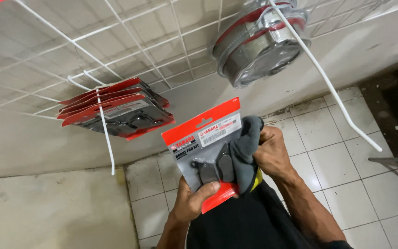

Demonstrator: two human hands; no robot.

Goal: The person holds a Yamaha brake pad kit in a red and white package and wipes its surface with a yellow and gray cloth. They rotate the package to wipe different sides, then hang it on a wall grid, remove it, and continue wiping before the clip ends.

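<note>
Gripping from below, the left hand (190, 200) holds a red-carded blister pack of brake pads (207, 154) upright in front of the chest, its thumb pressed across the clear bubble near the bottom edge and its fingers curled out of sight behind the card. The right hand (272, 154) is closed in a fist around a bunched grey cloth (246, 150), which is pressed against the right edge of the pack; its forearm slants down to the lower right. Two dark pads show side by side inside the bubble, under a white label strip.

Behind the hands, a white wire grid panel (130, 41) covers the wall. One long hook (104, 129) carries a stack of similar red blister packs (116, 110), which hang just left of and above the held pack, apart from it. A second long white hook (328, 83) juts out at the right, bare along most of its length, passing close above the right hand. Near its base hangs a clear bag with round grey and red parts (261, 44); what they are cannot be told. White floor tiles (342, 152) lie open below and to the right of the hands, and a dark metal edge (397, 163) enters at the far right.
</note>
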